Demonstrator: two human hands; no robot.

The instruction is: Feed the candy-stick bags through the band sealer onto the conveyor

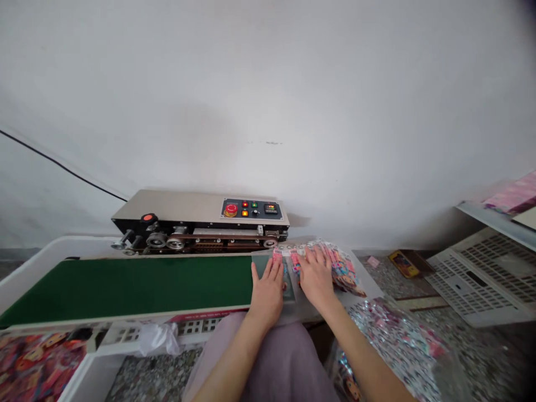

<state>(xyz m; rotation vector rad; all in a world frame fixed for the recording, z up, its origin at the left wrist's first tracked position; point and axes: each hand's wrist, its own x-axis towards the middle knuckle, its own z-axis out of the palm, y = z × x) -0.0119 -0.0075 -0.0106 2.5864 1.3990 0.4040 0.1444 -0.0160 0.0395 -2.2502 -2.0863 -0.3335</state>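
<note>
My left hand (pixel 267 287) lies flat, fingers stretched, on a clear plastic packet (pixel 268 262) with pink printed contents at the right end of the green conveyor belt (pixel 125 285). My right hand (pixel 316 276) rests beside it, fingers spread flat over another packet (pixel 295 261), next to a pile of similar colourful packets (pixel 343 268). Just behind the belt stands the sealing machine (pixel 201 223), with a red button and lit panel on top.
A white crate (pixel 481 279) and a shelf edge stand at the right. A large clear bag of colourful items (pixel 397 340) lies by my right knee. A tray of printed packets (pixel 33 363) sits at the lower left. A black cable runs along the wall.
</note>
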